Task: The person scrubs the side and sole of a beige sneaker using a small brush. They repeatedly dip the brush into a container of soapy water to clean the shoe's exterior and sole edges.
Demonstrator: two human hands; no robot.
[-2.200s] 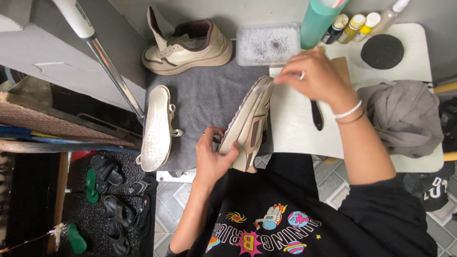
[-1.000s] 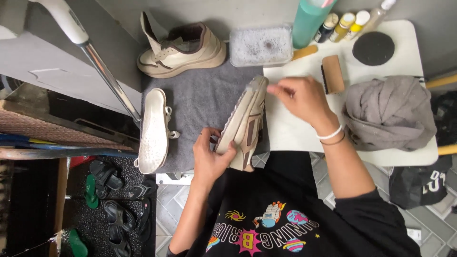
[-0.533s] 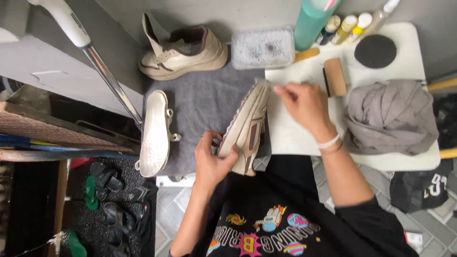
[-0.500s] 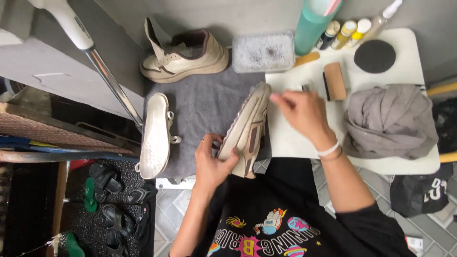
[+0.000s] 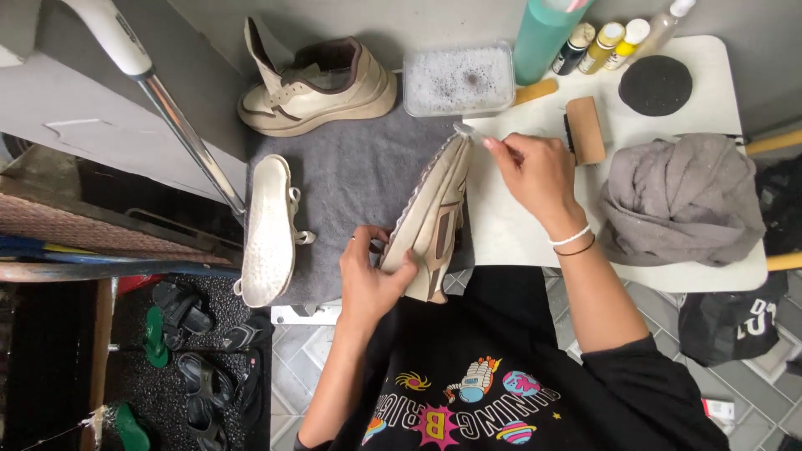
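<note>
Grey tiled floor (image 5: 585, 305) lies below a white bench (image 5: 518, 234) partly covered by a grey mat (image 5: 351, 175). At far left, dark sandals (image 5: 196, 367) rest on a black floor mat. A shoe turned sole-up (image 5: 267, 230) lies on the grey mat's left edge; a cream sneaker (image 5: 313, 88) stands upright at its far end. Left hand (image 5: 372, 280) grips the heel of a tilted beige shoe (image 5: 430, 217), fingers closed around it. A clear tray of foamy water (image 5: 458, 79) sits behind. Right hand (image 5: 539, 171) pinches a small brush (image 5: 469, 134) against the shoe's toe, fingers closed on the handle. Just right lies a wooden brush (image 5: 585, 129), then a crumpled grey cloth (image 5: 681, 200) and a black round pad (image 5: 656, 83).
</note>
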